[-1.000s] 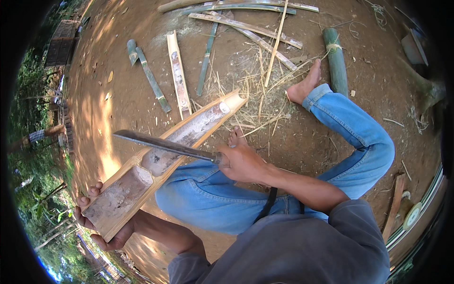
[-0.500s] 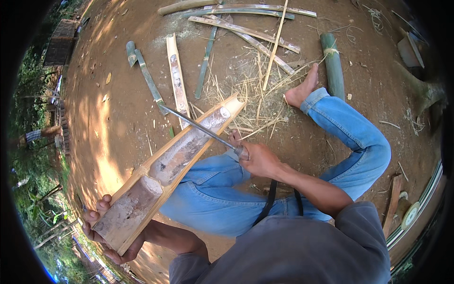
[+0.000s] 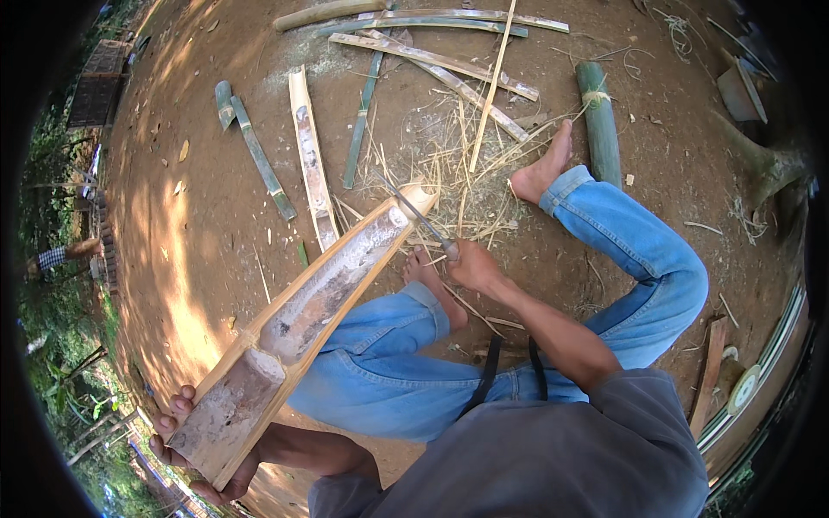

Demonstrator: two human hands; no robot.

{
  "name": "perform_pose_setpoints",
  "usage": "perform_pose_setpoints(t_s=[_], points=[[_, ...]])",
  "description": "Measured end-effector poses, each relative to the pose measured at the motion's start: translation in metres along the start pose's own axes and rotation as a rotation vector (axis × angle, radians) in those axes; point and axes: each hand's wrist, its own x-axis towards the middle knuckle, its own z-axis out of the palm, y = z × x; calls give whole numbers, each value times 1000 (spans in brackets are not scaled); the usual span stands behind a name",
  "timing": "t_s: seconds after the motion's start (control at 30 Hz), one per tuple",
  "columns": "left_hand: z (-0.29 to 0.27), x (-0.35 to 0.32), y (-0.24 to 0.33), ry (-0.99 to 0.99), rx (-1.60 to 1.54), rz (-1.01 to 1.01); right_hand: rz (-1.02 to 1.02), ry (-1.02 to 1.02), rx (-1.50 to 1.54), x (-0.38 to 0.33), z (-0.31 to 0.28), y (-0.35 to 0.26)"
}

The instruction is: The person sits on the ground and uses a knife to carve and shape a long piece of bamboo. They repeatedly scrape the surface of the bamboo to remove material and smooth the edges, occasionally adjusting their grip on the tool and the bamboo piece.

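Observation:
A long half-split bamboo piece, hollow side up, slants from the lower left toward the middle. Its pale inside is stained, with a node wall across it. At the near left end my left hand grips it, fingers on one edge and thumb on the other. My right hand is closed around the handle of a long knife. The dark narrow blade crosses the bamboo's far end, where a second node shows; whether it touches the wood I cannot tell.
Pale bamboo shavings litter the ground around my bare feet. Beyond lie several split bamboo strips and another half-split piece. A green bamboo tube lies by my right foot. At the left edge, another person's arm shows.
The knife has moved from across the bamboo's upper middle to its far end, its blade now angled more steeply. My right hand went slightly forward. My left hand keeps its grip.

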Motion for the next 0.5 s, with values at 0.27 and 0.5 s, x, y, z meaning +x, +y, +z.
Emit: perform_pose_setpoints(t_s=[0.27,0.5], points=[[-16,5,-3,-20,-39,-7,-201,19,-98,5,8,21],[-25,10,-14,-179,-261,-27,-230,-151,-126,-28,-29,-44]])
